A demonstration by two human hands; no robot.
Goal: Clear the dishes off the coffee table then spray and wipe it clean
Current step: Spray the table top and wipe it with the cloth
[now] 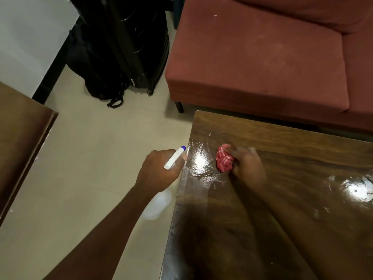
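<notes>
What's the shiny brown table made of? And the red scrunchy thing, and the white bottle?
The brown rectangular coffee table looks like varnished wood: grain streaks show and light glares off it. The crumpled red-and-white cloth seems soft fabric, judging by its folds. The white spray bottle with a blue nozzle looks like smooth plastic, cloudy see-through lower down.

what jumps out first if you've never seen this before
The red cloth stands out, held by the right hand on the shiny, streaked corner of the coffee table. Just off the table's edge, the left hand grips a white spray bottle. A red sofa sits behind.
</notes>
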